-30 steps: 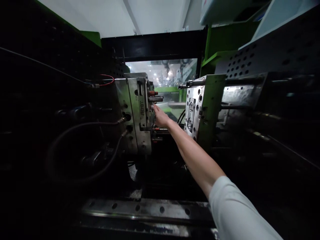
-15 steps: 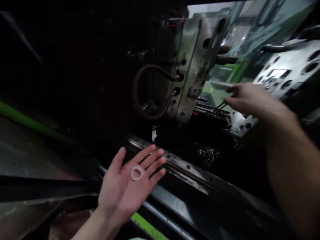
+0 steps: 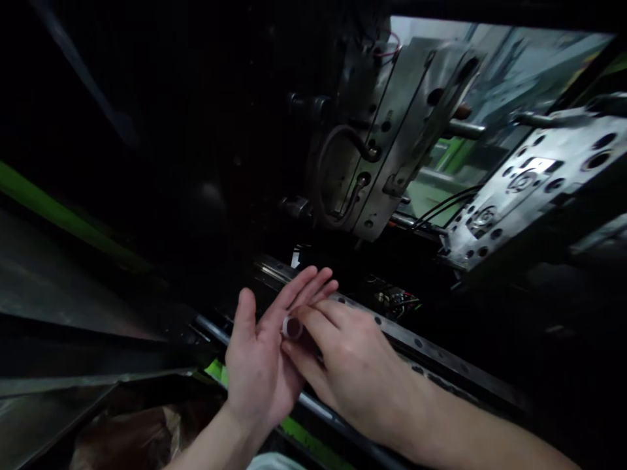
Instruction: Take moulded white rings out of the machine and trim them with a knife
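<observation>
a small white plastic ring [image 3: 292, 328] sits pinched in the curled fingers of the bare right hand [image 3: 357, 365], against the base of the fingers of the bare left hand [image 3: 259, 365], which stands open and upturned. both hands are just over a long perforated steel rail [image 3: 431, 346], below a hose-fed steel mould half [image 3: 396, 137] and a drilled steel mould half [image 3: 529, 189], which stand apart.

steel injection mold half [image 3: 406, 137] | opposite mold half [image 3: 533, 189] | perforated guide rail [image 3: 416, 343]
</observation>
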A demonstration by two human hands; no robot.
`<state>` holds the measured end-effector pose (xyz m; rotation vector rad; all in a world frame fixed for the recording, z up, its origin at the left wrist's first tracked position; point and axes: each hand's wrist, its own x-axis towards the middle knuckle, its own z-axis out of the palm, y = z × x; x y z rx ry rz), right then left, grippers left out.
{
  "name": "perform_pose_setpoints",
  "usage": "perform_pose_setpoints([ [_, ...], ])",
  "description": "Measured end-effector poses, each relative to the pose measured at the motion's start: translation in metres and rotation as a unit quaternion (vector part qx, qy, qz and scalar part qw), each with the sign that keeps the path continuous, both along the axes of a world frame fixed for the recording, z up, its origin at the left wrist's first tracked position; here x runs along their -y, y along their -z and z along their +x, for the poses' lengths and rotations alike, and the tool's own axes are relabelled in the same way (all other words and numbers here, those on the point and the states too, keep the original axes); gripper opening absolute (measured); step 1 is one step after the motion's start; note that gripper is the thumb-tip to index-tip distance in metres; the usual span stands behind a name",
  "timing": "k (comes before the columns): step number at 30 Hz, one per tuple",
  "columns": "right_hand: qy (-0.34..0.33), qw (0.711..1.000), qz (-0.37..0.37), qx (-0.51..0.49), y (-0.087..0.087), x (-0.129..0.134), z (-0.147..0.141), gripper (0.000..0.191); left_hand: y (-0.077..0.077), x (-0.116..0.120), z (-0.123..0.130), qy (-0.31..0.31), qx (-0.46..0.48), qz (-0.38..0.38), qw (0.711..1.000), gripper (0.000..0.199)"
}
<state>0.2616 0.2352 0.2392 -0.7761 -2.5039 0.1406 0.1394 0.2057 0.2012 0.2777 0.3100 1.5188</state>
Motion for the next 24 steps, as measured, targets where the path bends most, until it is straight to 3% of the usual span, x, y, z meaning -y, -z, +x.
perform_pose_setpoints([
  [6,0.004,1.0,-0.013,0.021,0.004,-0.002,-0.004,0.022,-0.003,0.0,-0.003,-0.02,-0.031,-0.072,0.997,0.075],
  [10,-0.084,0.995,0.028,0.042,0.0,-0.01,0.009,0.022,-0.003,-0.002,0.002,0.024,-0.023,-0.077,0.997,0.07],
  [14,-0.151,0.988,0.007,0.03,-0.001,-0.015,0.025,0.031,0.001,-0.003,0.005,0.078,0.004,-0.071,0.994,0.067],
  [16,-0.129,0.991,-0.02,-0.023,-0.001,-0.012,0.031,0.028,0.002,-0.003,0.007,0.071,0.008,-0.079,0.994,0.068],
  [19,-0.039,0.99,-0.09,-0.102,0.002,-0.005,0.032,0.011,0.003,-0.002,0.01,0.043,-0.007,-0.08,0.996,0.068],
  [21,0.01,0.987,-0.125,-0.097,0.006,0.0,0.028,0.011,0.004,-0.002,0.014,0.017,-0.025,-0.053,0.998,0.071],
  [24,0.022,0.992,-0.108,-0.066,0.014,0.004,0.018,0.013,0.005,-0.001,0.021,-0.026,-0.059,-0.001,0.998,0.076],
])
